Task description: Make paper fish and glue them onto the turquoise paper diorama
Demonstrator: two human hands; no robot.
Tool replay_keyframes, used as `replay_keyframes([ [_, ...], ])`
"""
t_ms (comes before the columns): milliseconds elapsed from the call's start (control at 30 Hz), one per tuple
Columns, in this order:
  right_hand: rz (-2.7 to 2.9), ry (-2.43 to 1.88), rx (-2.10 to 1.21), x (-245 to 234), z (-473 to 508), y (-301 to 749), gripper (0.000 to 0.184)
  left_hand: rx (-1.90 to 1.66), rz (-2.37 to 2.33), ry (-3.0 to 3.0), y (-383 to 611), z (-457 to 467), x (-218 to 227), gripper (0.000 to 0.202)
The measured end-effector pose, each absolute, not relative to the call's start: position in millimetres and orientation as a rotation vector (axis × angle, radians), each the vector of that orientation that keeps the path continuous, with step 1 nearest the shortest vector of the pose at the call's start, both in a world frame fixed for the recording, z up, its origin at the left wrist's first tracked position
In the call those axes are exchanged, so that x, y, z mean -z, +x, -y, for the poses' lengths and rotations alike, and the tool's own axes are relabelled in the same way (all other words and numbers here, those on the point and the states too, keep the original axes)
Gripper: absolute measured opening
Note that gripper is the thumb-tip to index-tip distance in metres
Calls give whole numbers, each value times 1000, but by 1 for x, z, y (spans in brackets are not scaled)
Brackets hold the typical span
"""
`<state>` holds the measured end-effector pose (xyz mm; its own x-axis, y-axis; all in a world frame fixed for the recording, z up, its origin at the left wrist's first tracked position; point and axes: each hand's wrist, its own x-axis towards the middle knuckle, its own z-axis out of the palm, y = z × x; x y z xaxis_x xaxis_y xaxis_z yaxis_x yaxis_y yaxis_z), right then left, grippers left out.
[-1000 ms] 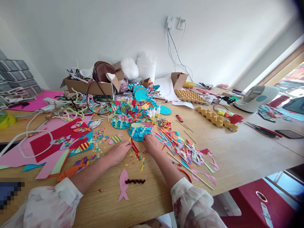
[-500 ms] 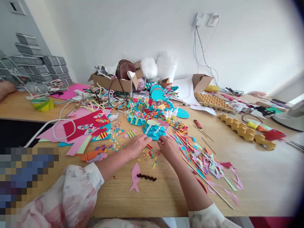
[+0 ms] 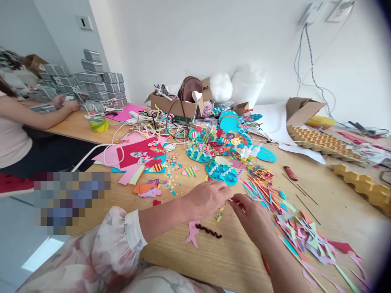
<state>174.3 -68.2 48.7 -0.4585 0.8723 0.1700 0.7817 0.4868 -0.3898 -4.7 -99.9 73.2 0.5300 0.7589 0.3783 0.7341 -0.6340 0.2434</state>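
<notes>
My left hand (image 3: 209, 198) and my right hand (image 3: 249, 211) meet above the middle of the table, fingers pinched together at the tips. Whatever they pinch is too small to make out. Below them on the wood lies a pink paper fish (image 3: 192, 238), its upper part hidden by my left hand. A dark brown curled pipe cleaner (image 3: 210, 231) rests against it. Just beyond my fingers stands a blue disc with egg-carton bumps (image 3: 221, 173). Small yellow and green paper scraps (image 3: 219, 215) lie between my hands and the fish.
Paper strips (image 3: 265, 189) and coloured offcuts (image 3: 311, 236) spread to the right, near thin sticks (image 3: 301, 188) and egg-carton pieces (image 3: 363, 183). Paper sheets (image 3: 128, 156) and finished fish (image 3: 148, 188) lie left. A cardboard box (image 3: 174, 106) stands behind. Another person (image 3: 18, 122) sits far left.
The view has turned left, bringing the other person into sight. My hands, apart near the blue disc before, have drawn back and come together at the fingertips.
</notes>
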Motion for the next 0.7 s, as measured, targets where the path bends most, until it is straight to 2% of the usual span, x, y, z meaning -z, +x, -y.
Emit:
replay_keyframes([
  [167, 2385, -1293, -385, -55, 85, 179, 28, -856, -1143, 2665, -1, 116, -88, 16],
  [467, 2363, -1267, -417, -58, 104, 185, 27, -1009, -1093, 2701, 0, 129, -95, 27],
  [700, 2350, -1221, -417, -56, 110, 185, 25, -944, -1171, 2539, -1, 129, -91, 25],
])
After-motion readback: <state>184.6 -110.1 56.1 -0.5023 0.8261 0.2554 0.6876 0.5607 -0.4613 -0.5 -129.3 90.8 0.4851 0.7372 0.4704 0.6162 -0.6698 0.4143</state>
